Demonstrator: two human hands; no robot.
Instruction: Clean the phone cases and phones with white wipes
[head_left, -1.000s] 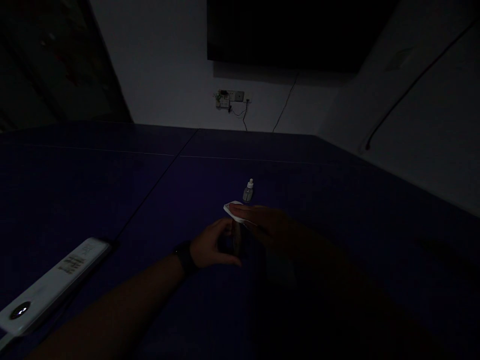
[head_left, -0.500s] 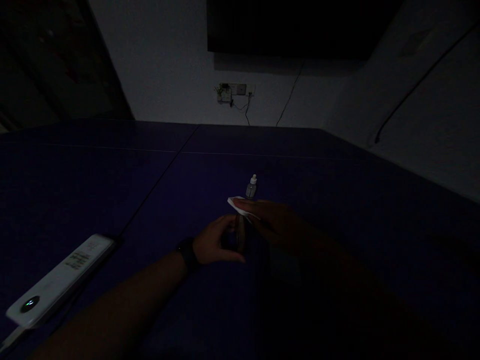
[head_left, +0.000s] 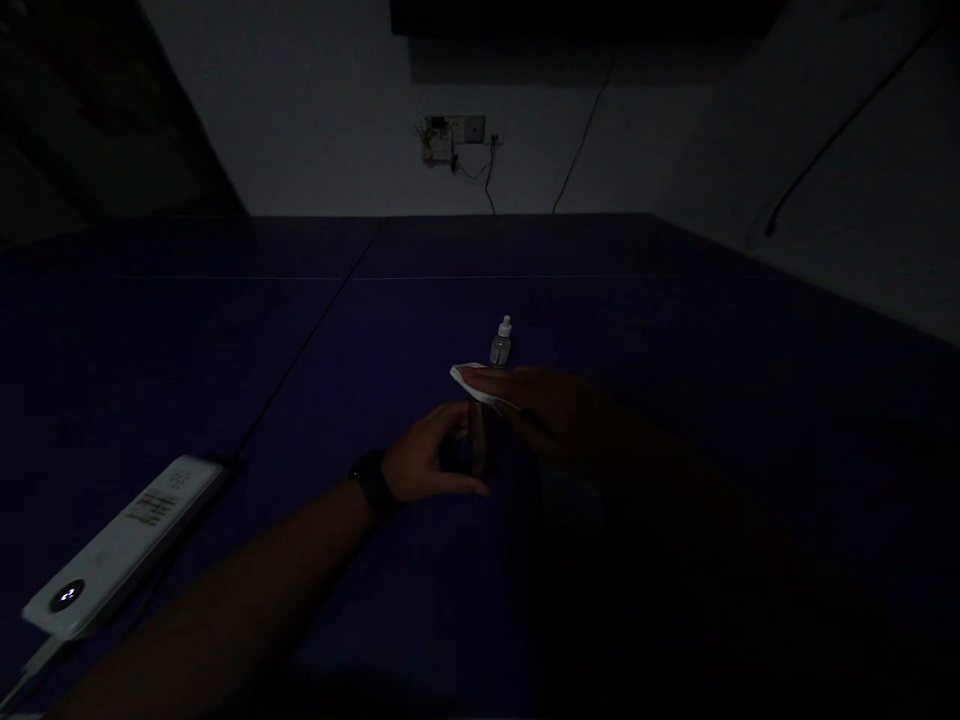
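Observation:
The scene is very dark. My left hand point(head_left: 420, 462), with a black watch point(head_left: 373, 483) on the wrist, curves around a dark brownish upright object point(head_left: 478, 440) whose kind I cannot make out. My right hand point(head_left: 551, 405) presses a white flat piece point(head_left: 466, 376), perhaps a folded tissue or cloth, against the top of that object. Its fingers lie along the white piece, and its palm is lost in shadow. Just beyond stands a small clear bottle point(head_left: 500, 347) with a white collar and a pale tip.
A long white device point(head_left: 124, 550) with a round lit display and a cable lies at the left on the dark blue-purple tabletop point(head_left: 405, 330). A dark seam point(head_left: 300, 350) crosses the table. Wall sockets point(head_left: 454, 135) with cords are at the back, below a black screen point(head_left: 585, 15).
The view has tilted down a little, so the table and wall sit higher. Both hands keep the same hold on the dark object and the white piece.

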